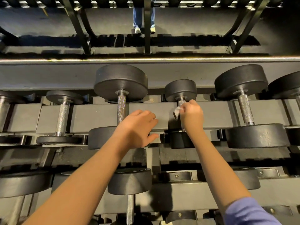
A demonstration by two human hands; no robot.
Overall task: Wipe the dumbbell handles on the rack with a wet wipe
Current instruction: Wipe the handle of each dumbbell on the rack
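I see R hand (192, 113) pinching wipe (177, 111) on small dumbbell's handle (180, 103) — L hand (138, 127) flat, fingers relaxed, on rack bar (97, 116).

This place is a gym, in the part for free weights. A dark metal rack (100, 116) crosses the middle of the frame and carries a row of dumbbells (121, 83) of different sizes, each with round black heads and a knurled steel handle (63, 117). A lower tier (186, 190) with more weights shows at the bottom. At the top centre, a person's legs (137, 17) in jeans and pale shoes stand on a dark floor (40, 21) behind black frame bars (147, 30).
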